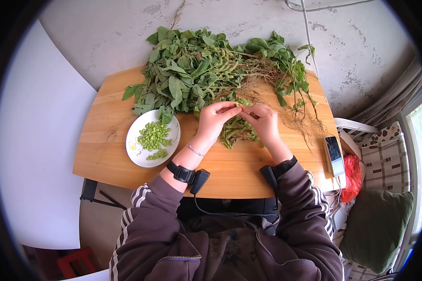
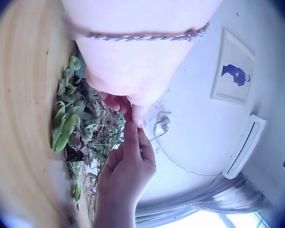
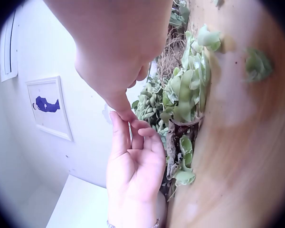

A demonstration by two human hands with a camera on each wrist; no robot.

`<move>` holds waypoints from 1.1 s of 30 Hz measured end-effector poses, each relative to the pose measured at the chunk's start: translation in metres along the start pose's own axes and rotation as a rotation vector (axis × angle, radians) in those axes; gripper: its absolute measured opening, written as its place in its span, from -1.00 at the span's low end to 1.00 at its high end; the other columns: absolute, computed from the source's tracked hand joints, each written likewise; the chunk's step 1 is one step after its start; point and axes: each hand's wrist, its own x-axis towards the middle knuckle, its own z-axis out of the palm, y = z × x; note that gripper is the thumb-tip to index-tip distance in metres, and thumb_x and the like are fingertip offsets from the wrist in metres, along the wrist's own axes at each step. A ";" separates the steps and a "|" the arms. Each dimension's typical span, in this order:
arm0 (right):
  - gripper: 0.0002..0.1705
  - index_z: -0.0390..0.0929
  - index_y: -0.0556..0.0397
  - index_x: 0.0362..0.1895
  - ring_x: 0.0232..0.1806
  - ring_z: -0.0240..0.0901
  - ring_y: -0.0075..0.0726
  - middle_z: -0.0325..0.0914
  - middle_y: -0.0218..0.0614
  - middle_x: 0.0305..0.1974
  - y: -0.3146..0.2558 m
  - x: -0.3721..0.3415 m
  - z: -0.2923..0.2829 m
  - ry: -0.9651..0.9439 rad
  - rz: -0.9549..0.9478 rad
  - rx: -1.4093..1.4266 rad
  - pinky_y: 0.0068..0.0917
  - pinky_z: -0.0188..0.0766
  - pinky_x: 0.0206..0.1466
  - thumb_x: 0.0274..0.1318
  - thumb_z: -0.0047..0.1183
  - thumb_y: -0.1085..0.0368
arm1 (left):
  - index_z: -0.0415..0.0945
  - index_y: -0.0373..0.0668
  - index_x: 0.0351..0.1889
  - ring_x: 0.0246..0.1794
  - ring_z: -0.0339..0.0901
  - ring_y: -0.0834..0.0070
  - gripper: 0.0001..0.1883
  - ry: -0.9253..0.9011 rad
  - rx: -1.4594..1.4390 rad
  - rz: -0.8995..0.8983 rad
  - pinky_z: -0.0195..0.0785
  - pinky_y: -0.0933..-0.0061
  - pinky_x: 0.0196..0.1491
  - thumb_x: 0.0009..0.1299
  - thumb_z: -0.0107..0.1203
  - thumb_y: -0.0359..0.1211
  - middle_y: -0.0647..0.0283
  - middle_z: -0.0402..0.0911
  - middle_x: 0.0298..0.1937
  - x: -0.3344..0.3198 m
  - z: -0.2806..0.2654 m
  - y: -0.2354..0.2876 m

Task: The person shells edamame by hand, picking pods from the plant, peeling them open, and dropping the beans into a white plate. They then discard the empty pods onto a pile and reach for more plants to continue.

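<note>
Both hands meet above the middle of the table, fingertips together. Between the thumb and fingers of my left hand point(image 1: 213, 121) and those of my right hand point(image 1: 262, 122) is a small green bean pod point(image 1: 237, 105), mostly hidden by the fingers. Below them lies a heap of green pods point(image 1: 234, 129), also seen as pods point(image 3: 185, 95) in the right wrist view. To the left, a white plate point(image 1: 132, 129) bears a pile of shelled green beans point(image 1: 154, 136).
Uprooted bean plants point(image 1: 187, 70) with leaves, pods and roots point(image 1: 258, 68) cover the back of the wooden table point(image 1: 211, 173). A phone point(image 1: 334, 152) lies at the right edge, near a red plastic bag point(image 1: 353, 178). A peeling wall point(image 1: 108, 37) stands behind.
</note>
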 end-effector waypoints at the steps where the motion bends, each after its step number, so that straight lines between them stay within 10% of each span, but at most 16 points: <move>1: -0.82 0.74 0.11 -0.33 -0.57 0.40 -0.43 0.52 -0.35 -0.55 0.000 0.000 0.001 0.000 0.004 0.004 -0.49 0.36 -0.46 -0.04 0.43 0.33 | 0.65 -0.39 -0.04 -0.11 0.61 0.59 -0.74 0.018 0.016 0.005 0.46 0.58 0.03 0.36 0.31 -0.46 0.20 0.73 -0.10 0.000 0.000 0.000; 18: -0.75 0.77 0.13 -0.26 -0.63 0.22 -0.63 0.43 -0.50 -0.62 -0.002 0.005 -0.008 -0.243 0.618 0.380 -0.55 0.10 -0.57 0.21 0.31 0.18 | 0.69 -0.30 -0.30 -0.39 0.55 0.62 -0.89 -0.003 0.762 0.496 0.43 0.59 -0.29 0.26 0.38 -0.50 0.29 0.66 -0.36 0.004 -0.006 0.001; 24: -0.73 0.71 0.19 -0.32 -0.69 0.03 -0.70 0.29 -0.60 -0.68 0.013 0.004 -0.011 -0.274 0.767 0.869 -0.58 -0.13 -0.63 0.18 0.34 0.19 | 0.68 -0.31 -0.32 -0.37 0.57 0.61 -0.89 -0.047 0.704 0.424 0.44 0.59 -0.27 0.28 0.38 -0.48 0.30 0.65 -0.37 0.004 -0.006 0.002; 33: -0.74 0.69 0.19 -0.31 -0.68 0.03 -0.74 0.29 -0.61 -0.67 0.013 0.004 -0.012 -0.211 0.730 0.750 -0.62 -0.16 -0.63 0.19 0.33 0.20 | 0.66 -0.36 -0.06 -0.16 0.65 0.60 -0.78 -0.063 0.167 -0.050 0.49 0.61 -0.04 0.38 0.29 -0.44 0.22 0.73 -0.11 0.002 -0.005 0.003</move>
